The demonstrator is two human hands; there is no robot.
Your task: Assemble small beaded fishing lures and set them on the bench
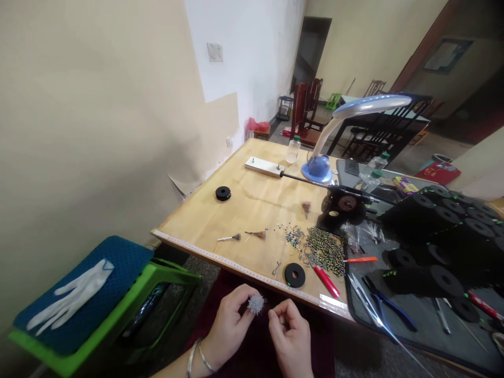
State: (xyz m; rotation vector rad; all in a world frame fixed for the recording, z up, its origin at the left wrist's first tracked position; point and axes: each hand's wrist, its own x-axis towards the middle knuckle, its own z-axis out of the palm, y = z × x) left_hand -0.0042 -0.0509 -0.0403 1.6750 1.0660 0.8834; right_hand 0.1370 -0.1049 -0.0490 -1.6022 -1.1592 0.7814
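My left hand (232, 316) is closed around a small grey spiky bundle (256, 304), held in front of the table's near edge. My right hand (289, 331) is just beside it, thumb and fingertips pinched together; whatever is between them is too fine to make out. Beyond the hands, a black foam spool (295, 275) lies flat near the edge, with a small metal piece (276, 268) to its left. A heap of small dark-and-yellowish pieces (325, 248) and scattered coloured beads (293, 237) lie behind the spool. A red-handled tool (326, 282) rests to its right.
Grey-tipped bundles (258, 234) and another black spool (222, 193) lie on the wooden table (197, 220). A black winding device (346, 205) and a blue lamp (318, 169) stand behind. Pliers (388, 303), scissors (365, 299) and stacked black foam rolls (429, 281) occupy the right mat.
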